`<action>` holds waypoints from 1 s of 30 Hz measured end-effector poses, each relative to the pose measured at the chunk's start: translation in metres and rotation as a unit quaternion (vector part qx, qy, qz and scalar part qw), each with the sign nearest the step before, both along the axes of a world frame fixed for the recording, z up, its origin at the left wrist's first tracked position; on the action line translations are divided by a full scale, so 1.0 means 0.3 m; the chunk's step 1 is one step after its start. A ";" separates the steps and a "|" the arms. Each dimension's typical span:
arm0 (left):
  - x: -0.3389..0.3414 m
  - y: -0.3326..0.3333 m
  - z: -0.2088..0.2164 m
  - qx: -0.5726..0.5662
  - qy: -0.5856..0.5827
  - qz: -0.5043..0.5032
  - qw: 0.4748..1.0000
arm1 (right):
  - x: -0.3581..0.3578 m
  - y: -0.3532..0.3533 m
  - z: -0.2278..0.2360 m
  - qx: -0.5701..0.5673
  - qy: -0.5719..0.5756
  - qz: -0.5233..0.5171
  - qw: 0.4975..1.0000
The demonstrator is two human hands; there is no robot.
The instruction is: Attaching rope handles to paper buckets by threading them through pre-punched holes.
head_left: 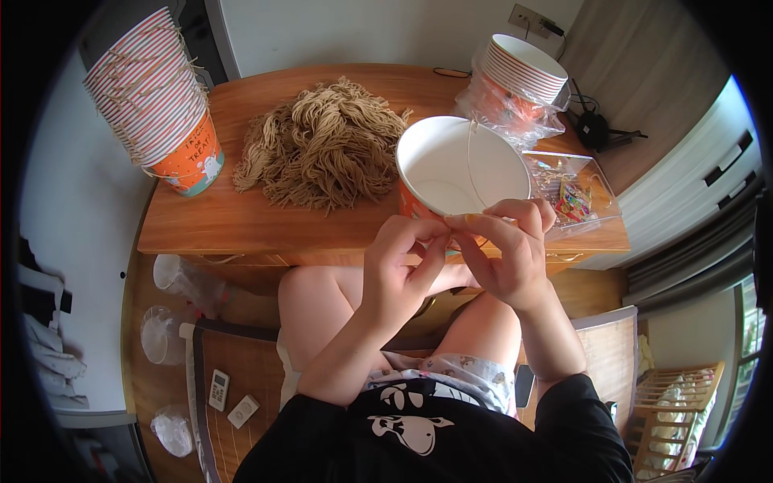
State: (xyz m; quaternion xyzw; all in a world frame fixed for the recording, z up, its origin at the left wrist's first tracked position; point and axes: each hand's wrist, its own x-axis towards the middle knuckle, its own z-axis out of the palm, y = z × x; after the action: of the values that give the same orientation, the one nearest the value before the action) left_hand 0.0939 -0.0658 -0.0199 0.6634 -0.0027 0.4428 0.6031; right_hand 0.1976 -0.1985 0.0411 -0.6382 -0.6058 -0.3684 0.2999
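An orange paper bucket (420, 154) with a white inside stands at the desk's front edge, its mouth up. One thin tan cord (469, 161) runs from its far rim across the opening toward my hands. At the near rim my left hand (403, 262) is closed in a pinch, thumb against fingertips. My right hand (513, 251) pinches at the same spot, touching the left fingertips. The cord seems to end between them, though the fingers hide most of it. Left of the bucket lies a big loose pile of tan cords (326, 145).
A tall leaning stack of corded buckets (149, 97) stands at the desk's left end. More nested buckets (527, 76) in plastic wrap stand at the back right. A clear plastic box (600, 193) holds small items beside my bucket. Two small remotes (219, 390) lie at lower left.
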 end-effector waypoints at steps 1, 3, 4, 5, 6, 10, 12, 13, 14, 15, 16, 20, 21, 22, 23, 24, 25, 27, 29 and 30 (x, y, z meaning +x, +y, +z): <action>-0.002 -0.002 0.004 -0.001 0.000 0.002 1.000 | 0.000 0.001 0.002 0.003 -0.009 0.002 1.000; -0.009 -0.003 0.010 -0.001 0.001 0.005 1.000 | 0.002 0.004 0.001 0.006 -0.017 0.005 1.000; -0.012 -0.003 0.010 0.000 0.008 0.008 1.000 | 0.005 0.004 -0.003 0.011 -0.021 0.010 1.000; -0.014 -0.003 0.010 0.001 0.015 0.012 1.000 | 0.007 0.004 -0.005 0.017 -0.026 0.014 0.999; -0.014 -0.002 0.008 0.001 0.015 0.012 1.000 | 0.006 0.004 -0.005 0.016 -0.026 0.014 0.999; -0.015 0.017 0.005 0.033 0.007 0.032 0.999 | 0.001 -0.004 -0.019 0.016 0.005 -0.012 1.000; -0.006 0.038 0.010 0.071 0.000 0.048 0.996 | 0.000 -0.007 -0.024 0.020 0.024 -0.016 0.999; 0.007 0.050 0.013 0.135 -0.034 0.102 0.985 | -0.003 -0.008 -0.022 0.025 0.036 -0.010 0.999; 0.017 0.057 0.015 0.198 -0.069 0.156 0.965 | -0.007 -0.009 -0.020 0.030 0.048 -0.004 0.998; 0.019 0.057 0.020 0.197 -0.069 0.154 0.966 | -0.011 -0.011 -0.016 0.029 0.048 -0.006 0.998; 0.018 0.057 0.032 0.219 -0.057 0.161 0.961 | -0.015 -0.012 -0.011 0.022 0.046 -0.001 0.999; 0.043 0.076 0.020 0.275 -0.070 0.155 0.946 | -0.032 -0.013 -0.015 0.045 0.021 0.006 0.999; 0.044 0.080 0.021 0.275 -0.070 0.155 0.946 | -0.041 -0.018 -0.017 0.045 0.020 0.006 0.999; 0.046 0.084 0.022 0.282 -0.080 0.164 0.942 | -0.051 -0.027 -0.023 0.044 0.013 -0.004 0.999; 0.048 0.085 0.023 0.290 -0.089 0.174 0.937 | -0.061 -0.035 -0.028 0.044 0.006 -0.013 0.999; 0.050 0.083 0.025 0.290 -0.089 0.173 0.937 | -0.070 -0.040 -0.030 0.039 0.008 -0.011 0.999; 0.052 0.081 0.025 0.279 -0.084 0.187 0.938 | -0.082 -0.045 -0.041 0.039 0.009 -0.012 0.999; 0.056 0.082 0.021 0.268 -0.078 0.200 0.939 | -0.107 -0.052 -0.064 0.022 0.083 -0.003 0.996; 0.064 0.088 0.017 0.299 -0.100 0.210 0.926 | -0.126 -0.052 -0.062 0.004 0.116 -0.001 0.993; 0.067 0.090 0.020 0.299 -0.100 0.209 0.926 | -0.121 -0.048 -0.089 0.032 0.183 0.037 0.982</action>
State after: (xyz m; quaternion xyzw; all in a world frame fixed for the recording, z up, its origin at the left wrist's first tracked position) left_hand 0.1141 -0.0389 -0.0141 0.7510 -0.0569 0.6012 0.2669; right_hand 0.1614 -0.2130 0.0144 -0.6622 -0.5518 -0.2530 0.4392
